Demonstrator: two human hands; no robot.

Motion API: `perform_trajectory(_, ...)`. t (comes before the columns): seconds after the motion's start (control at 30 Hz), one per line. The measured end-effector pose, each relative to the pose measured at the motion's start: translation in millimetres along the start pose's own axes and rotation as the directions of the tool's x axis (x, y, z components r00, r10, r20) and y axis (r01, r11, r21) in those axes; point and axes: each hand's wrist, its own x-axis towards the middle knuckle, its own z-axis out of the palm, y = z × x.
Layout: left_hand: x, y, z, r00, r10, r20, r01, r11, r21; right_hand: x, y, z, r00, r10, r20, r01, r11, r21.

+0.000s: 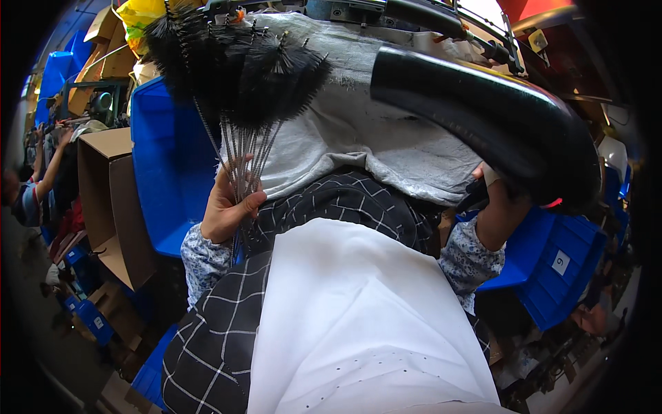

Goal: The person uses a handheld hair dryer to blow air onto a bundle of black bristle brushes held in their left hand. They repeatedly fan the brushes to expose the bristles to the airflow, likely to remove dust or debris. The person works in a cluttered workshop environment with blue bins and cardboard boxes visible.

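Note:
My left hand (234, 204) is closed around the twisted wire stems of a bundle of black-bristled brushes (269, 76). Their bushy heads fan out upward, and the stem ends poke out below my fist. On the right, my right hand (498, 200) is bent beside a thick, glossy black curved tube (483, 117), which covers part of it. A pale wrap shows on one finger. Its fingers are curled at something dark that I cannot make out. A grey-white cloth (365, 124) spreads over the work surface and its near edge above my lap.
A blue bin (162, 165) and an open cardboard box (110, 200) stand at left. Another blue bin (558, 269) is low on the right. Machine parts (414, 14) line the far edge. Another person (34, 193) is at far left.

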Motion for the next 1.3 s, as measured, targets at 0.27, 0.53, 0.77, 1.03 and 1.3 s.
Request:
perform_trajectory(0.27,-2,5,3,0.998,0.053,-0.036,-0.059,0.978,-0.202,-15,41,-22,0.998,-0.047,-0.044,0.032,0.952,-0.303)
perform_trajectory(0.53,3,-7,-1,0.992,0.103,-0.071,-0.101,0.994,0.028,3,11,-16,0.862,-0.468,0.193,0.436,0.493,-0.753)
perform_trajectory(0.77,-3,-8,0,0.966,0.204,-0.159,-0.152,0.946,0.287,2,23,-19,0.919,-0.393,0.039,0.331,0.714,-0.617)
perform_trajectory(1.03,1,19,-18,0.739,0.673,0.027,-0.177,0.156,0.972,6,1,-7,0.987,0.021,-0.159,-0.036,0.995,-0.091)
perform_trajectory(1.3,5,44,-41,0.685,0.689,0.236,0.069,-0.384,0.921,-12,15,-32,0.985,-0.043,-0.166,0.028,0.995,-0.094)
